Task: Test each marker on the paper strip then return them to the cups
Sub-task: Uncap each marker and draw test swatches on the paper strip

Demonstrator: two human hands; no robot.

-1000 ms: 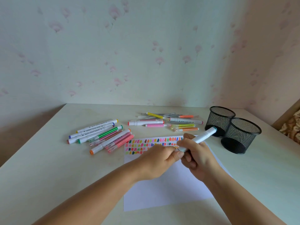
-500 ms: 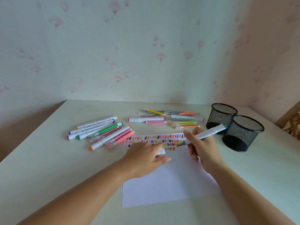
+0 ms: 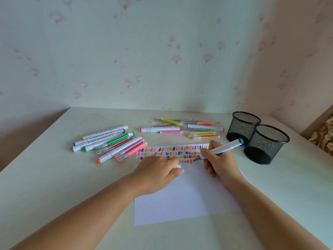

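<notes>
Pale tabletop (image 3: pixel 54 177) against flowered wallpaper (image 3: pixel 144 51) is what I have from the head camera. My right hand (image 3: pixel 219 159) pinches a white marker with a teal end cap (image 3: pixel 226 146) like a pen. Its dark tip touches the lowest row of the long paper strip covered in colour swatches (image 3: pixel 162 150), which lies along the far edge of a plain white sheet (image 3: pixel 180 199). My left hand (image 3: pixel 156 172) rests on the strip just beside that tip, thumb and fingers curled on a small white piece (image 3: pixel 178 166) that I take for the marker's cap.

I judge the testing well along, since several rows of swatches are filled. The returning looks unstarted. Both black wire-mesh cups (image 3: pixel 246 129) (image 3: pixel 266 144) stand at the right and nothing pokes above either rim. One cluster of loose markers (image 3: pixel 111 143) lies left of the strip and a second cluster (image 3: pixel 182 129) behind it. Which of those are tested I cannot tell.
</notes>
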